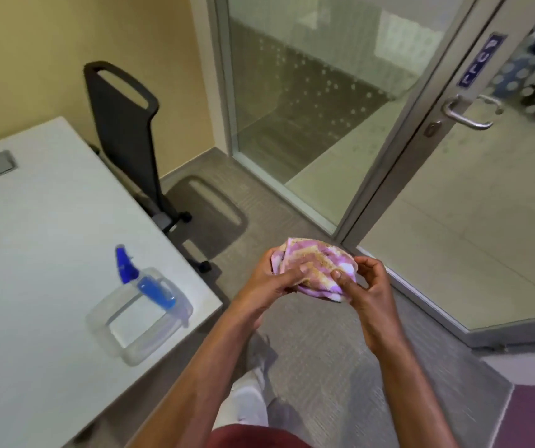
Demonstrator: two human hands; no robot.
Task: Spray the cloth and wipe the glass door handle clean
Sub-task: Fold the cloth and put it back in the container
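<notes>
Both my hands meet at the frame's centre, gripping one bunched pink-and-white patterned cloth (316, 271): left hand (271, 282) curled round its left side, right hand (368, 286) pinching its right edge. At upper right, the curved silver metal handle (466, 116) sits on the glass door (453, 205). At lower left, a blue spray bottle (144, 281) lies across a clear plastic tray (123, 334) on the white table (33, 253).

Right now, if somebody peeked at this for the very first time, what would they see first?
Probably the pink and white cloth in the middle, bunched up between the left hand and the right hand. Next, the bright blue spray bottle lying across a clear plastic container near the corner of the white table on the left. Up at the right, a silver door handle sticks out from the glass door.
</notes>
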